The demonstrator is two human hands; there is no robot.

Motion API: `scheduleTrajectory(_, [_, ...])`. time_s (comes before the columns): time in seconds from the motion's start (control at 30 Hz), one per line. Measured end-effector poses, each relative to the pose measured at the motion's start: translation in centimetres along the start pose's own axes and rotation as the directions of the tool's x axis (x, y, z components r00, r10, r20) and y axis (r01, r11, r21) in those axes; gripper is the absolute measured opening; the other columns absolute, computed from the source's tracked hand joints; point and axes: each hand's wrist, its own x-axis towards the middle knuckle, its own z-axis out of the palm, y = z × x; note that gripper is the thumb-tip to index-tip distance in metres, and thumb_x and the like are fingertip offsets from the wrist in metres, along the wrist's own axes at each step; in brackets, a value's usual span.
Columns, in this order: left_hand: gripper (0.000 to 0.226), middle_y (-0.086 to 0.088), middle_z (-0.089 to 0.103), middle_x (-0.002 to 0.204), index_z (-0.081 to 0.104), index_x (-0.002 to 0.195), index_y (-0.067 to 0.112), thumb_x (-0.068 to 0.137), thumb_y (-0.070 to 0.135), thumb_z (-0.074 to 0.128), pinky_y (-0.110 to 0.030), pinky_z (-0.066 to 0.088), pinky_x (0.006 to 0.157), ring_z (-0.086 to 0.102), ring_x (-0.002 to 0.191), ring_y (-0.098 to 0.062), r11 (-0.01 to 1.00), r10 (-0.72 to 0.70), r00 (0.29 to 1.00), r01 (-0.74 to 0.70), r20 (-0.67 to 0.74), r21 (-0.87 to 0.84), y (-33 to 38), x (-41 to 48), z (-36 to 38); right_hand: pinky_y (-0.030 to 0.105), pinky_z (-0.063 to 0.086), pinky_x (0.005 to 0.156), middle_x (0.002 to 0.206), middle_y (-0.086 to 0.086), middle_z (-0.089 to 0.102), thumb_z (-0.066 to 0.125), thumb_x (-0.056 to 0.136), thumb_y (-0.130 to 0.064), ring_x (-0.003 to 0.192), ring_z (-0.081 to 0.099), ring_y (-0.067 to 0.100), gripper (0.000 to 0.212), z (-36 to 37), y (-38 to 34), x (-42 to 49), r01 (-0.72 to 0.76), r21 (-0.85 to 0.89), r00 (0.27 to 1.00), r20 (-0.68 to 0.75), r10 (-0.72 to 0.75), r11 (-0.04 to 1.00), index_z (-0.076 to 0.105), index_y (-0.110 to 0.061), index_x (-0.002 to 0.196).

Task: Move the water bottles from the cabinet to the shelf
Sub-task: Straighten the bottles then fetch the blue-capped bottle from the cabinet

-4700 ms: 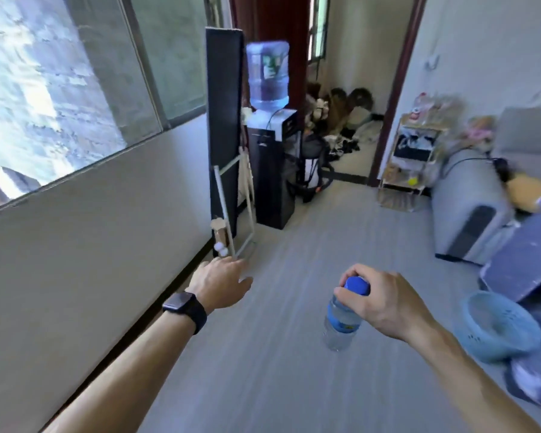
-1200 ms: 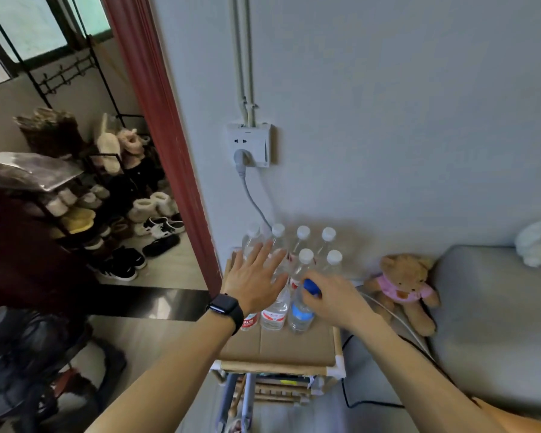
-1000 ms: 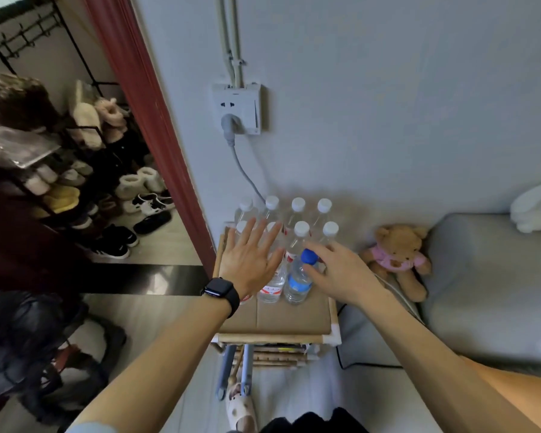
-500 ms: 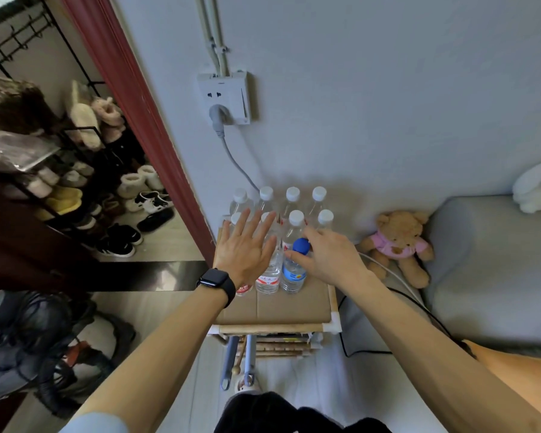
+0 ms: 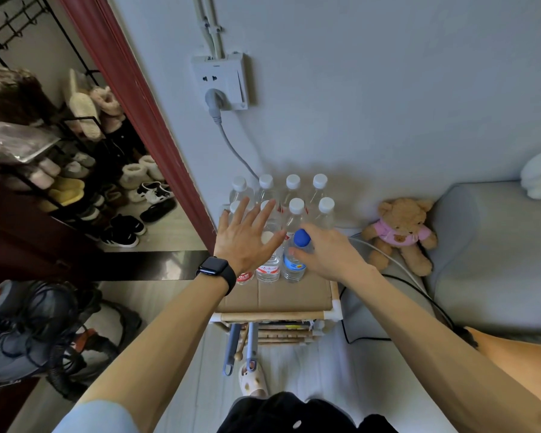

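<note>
A small shelf with a cardboard-covered top [image 5: 288, 296] stands against the wall. Several white-capped water bottles [image 5: 295, 207] stand on it in rows at the back. A blue-capped water bottle [image 5: 294, 267] stands upright in the front row, beside a red-labelled one. My right hand [image 5: 328, 254] holds the blue-capped bottle just under its cap, thumb on the left side and fingers on the far side. My left hand [image 5: 247, 242] hovers flat with spread fingers over the left bottles and hides some of their caps. A dark watch sits on that wrist.
A wall socket [image 5: 222, 81] with a plugged grey cable hangs above the shelf. A teddy bear [image 5: 400, 232] and a grey sofa [image 5: 497, 260] are to the right, a red door frame [image 5: 144, 120] and a shoe rack [image 5: 75, 182] to the left. Cables run down beside the shelf.
I carried the blue-capped bottle across the room and set it in the shelf's front row. Over the last half second both hands have stayed almost still.
</note>
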Motion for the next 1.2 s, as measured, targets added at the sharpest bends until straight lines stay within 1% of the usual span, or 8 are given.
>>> scheduleTrajectory(0.13, [0.068, 0.010, 0.028, 0.160, 0.001, 0.154, 0.043, 0.092, 0.065, 0.019, -0.055, 0.005, 0.120, -0.006, 0.151, -0.016, 1.000, -0.020, 0.999, 0.020, -0.034, 0.008, 0.2, 0.0, 0.3, 0.032, 0.033, 0.064, 0.086, -0.004, 0.055, 0.058, 0.093, -0.048, 0.081, 0.053, 0.021, 0.028, 0.7, 0.2, -0.6, -0.002, 0.055, 1.000, -0.007, 0.003, 0.998, 0.045, -0.024, 0.097])
scheduleTrajectory(0.27, [0.067, 0.010, 0.033, 0.157, -0.002, 0.153, 0.042, 0.090, 0.061, 0.010, -0.056, 0.007, 0.119, -0.004, 0.152, -0.018, 0.999, -0.011, 0.999, 0.013, -0.051, 0.039, 0.1, 0.0, 0.5, 0.031, 0.033, 0.063, 0.082, -0.006, 0.051, 0.057, 0.095, -0.047, 0.077, 0.051, 0.019, 0.028, 0.8, 0.1, -0.7, -0.021, 0.038, 0.999, -0.032, 0.022, 0.999, 0.043, -0.023, 0.096])
scheduleTrajectory(0.47, [0.065, 0.009, 0.045, 0.150, 0.002, 0.153, 0.040, 0.091, 0.057, 0.012, -0.058, 0.011, 0.118, 0.001, 0.152, -0.018, 0.999, -0.024, 0.995, 0.028, -0.094, 0.038, 0.0, 0.2, 0.9, 0.028, 0.032, 0.060, 0.076, -0.009, 0.048, 0.057, 0.095, -0.047, 0.073, 0.050, 0.017, 0.031, 1.3, -0.2, -0.4, -0.029, 0.075, 0.997, -0.074, 0.035, 0.997, 0.051, -0.019, 0.108])
scheduleTrajectory(0.63, [0.063, 0.008, 0.049, 0.147, 0.004, 0.154, 0.040, 0.093, 0.057, 0.014, -0.058, 0.012, 0.117, 0.002, 0.152, -0.019, 0.999, -0.029, 0.992, 0.034, -0.121, 0.040, 0.0, 0.2, 1.2, 0.028, 0.034, 0.061, 0.082, -0.005, 0.056, 0.057, 0.093, -0.051, 0.072, 0.053, 0.016, 0.032, 1.5, -0.3, -0.6, -0.034, 0.087, 0.995, -0.092, 0.042, 0.996, 0.052, -0.021, 0.105])
scheduleTrajectory(0.83, [0.066, 0.006, 0.038, 0.155, 0.004, 0.154, 0.042, 0.093, 0.067, 0.014, -0.057, 0.009, 0.119, 0.001, 0.152, -0.019, 1.000, -0.014, 0.993, 0.016, -0.119, 0.019, -0.2, 0.1, 1.0, 0.017, 0.031, 0.058, 0.083, -0.012, 0.054, 0.057, 0.092, -0.054, 0.075, 0.052, 0.012, 0.029, 1.4, 0.0, -0.4, -0.094, 0.140, 0.994, -0.048, 0.101, 0.986, 0.051, -0.029, 0.106])
scheduleTrajectory(0.97, [0.073, 0.006, 0.028, 0.160, 0.007, 0.154, 0.042, 0.089, 0.076, 0.008, -0.054, 0.006, 0.120, -0.001, 0.151, -0.016, 1.000, -0.001, 0.995, -0.001, -0.104, -0.020, -0.2, 0.0, 0.6, 0.028, 0.040, 0.066, 0.094, -0.007, 0.062, 0.052, 0.095, -0.053, 0.080, 0.061, 0.016, 0.032, 2.3, 0.0, -0.9, -0.090, 0.161, 0.992, -0.078, 0.104, 0.983, 0.050, -0.029, 0.116])
scheduleTrajectory(1.03, [0.073, 0.006, 0.023, 0.161, 0.007, 0.154, 0.042, 0.090, 0.075, 0.014, -0.054, 0.006, 0.121, -0.001, 0.151, -0.016, 1.000, 0.008, 0.995, -0.010, -0.099, -0.017, -0.3, -0.1, 0.5, 0.033, 0.045, 0.072, 0.095, -0.007, 0.064, 0.050, 0.095, -0.055, 0.081, 0.063, 0.017, 0.033, 2.7, 0.0, -1.2, -0.089, 0.145, 0.990, -0.096, 0.103, 0.985, 0.050, -0.029, 0.115])
scheduleTrajectory(1.2, [0.068, 0.006, 0.023, 0.162, 0.002, 0.155, 0.038, 0.095, 0.066, 0.018, -0.056, 0.010, 0.119, 0.000, 0.152, -0.019, 0.999, 0.010, 0.995, -0.006, -0.096, 0.045, -0.2, 0.0, 0.6, 0.032, 0.045, 0.080, 0.096, -0.009, 0.063, 0.049, 0.096, -0.055, 0.078, 0.058, 0.013, 0.036, 2.8, -0.1, -1.3, -0.096, 0.166, 0.990, -0.088, 0.112, 0.982, 0.047, -0.030, 0.123])
